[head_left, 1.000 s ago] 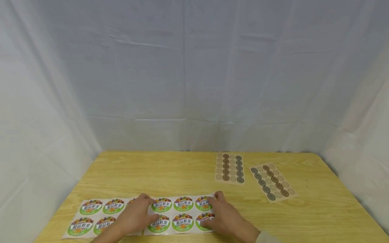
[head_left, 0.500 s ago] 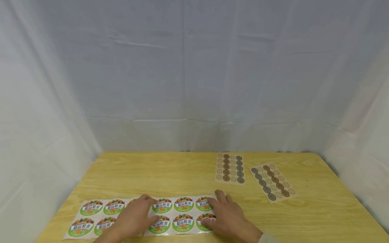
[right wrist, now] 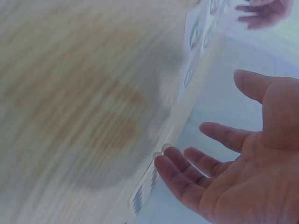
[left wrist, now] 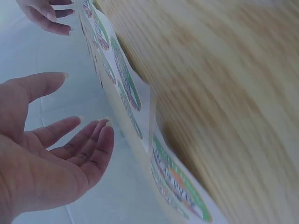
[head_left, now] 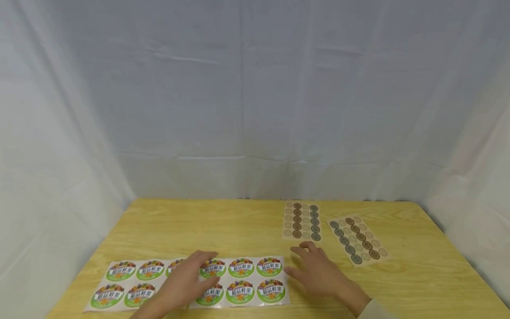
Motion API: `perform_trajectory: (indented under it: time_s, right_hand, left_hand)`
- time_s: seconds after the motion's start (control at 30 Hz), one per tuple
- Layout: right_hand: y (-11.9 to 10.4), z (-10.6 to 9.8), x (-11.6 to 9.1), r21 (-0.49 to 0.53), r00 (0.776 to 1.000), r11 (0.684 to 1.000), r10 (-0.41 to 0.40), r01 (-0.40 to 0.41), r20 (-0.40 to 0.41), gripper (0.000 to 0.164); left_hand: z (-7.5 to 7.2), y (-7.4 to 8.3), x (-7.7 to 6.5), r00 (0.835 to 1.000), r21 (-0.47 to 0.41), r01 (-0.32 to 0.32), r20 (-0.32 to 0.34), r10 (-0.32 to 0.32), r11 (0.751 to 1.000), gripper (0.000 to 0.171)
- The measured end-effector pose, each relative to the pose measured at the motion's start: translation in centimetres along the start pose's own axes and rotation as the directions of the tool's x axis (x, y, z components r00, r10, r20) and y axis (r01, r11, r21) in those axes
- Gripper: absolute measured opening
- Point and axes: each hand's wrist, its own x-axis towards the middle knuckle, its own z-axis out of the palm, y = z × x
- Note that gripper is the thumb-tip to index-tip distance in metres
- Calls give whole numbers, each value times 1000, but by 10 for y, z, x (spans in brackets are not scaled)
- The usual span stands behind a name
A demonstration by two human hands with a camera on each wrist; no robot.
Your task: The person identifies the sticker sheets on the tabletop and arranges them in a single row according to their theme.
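Note:
Two white sheets of round fruit stickers, green below with colourful fruit on top, lie side by side along the table's front. My left hand point(head_left: 184, 280) is over the place where the left sheet point(head_left: 131, 283) and right sheet point(head_left: 253, 281) meet, hiding some stickers. In the left wrist view that hand point(left wrist: 51, 154) has loosely bent, spread fingers and holds nothing; a sheet corner is slightly raised off the table. Just past the right sheet's right edge is my right hand point(head_left: 320, 274), its fingers relaxed and apart, nothing held.
Two tan sheets of small round stickers lie farther back: one fairly straight point(head_left: 301, 221), the other slanted point(head_left: 358, 239) to its right. They bear brown, grey and pale circles. White cloth point(head_left: 255, 110) hangs behind and beside the wooden table point(head_left: 207, 226).
My right hand has come off the right fruit-sticker sheet and moved right, uncovering its right edge. My left hand has shifted slightly right and appears lifted. The sheets have stayed in place.

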Motion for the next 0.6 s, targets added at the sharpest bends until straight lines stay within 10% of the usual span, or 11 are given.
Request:
perform_trajectory:
  time_s: [0.6]
  right_hand:
    - [75, -45, 24, 436, 994, 899, 81, -44, -67, 64]
  left_hand:
    - [30, 23, 38, 997, -386, -64, -54, 46, 920, 59]
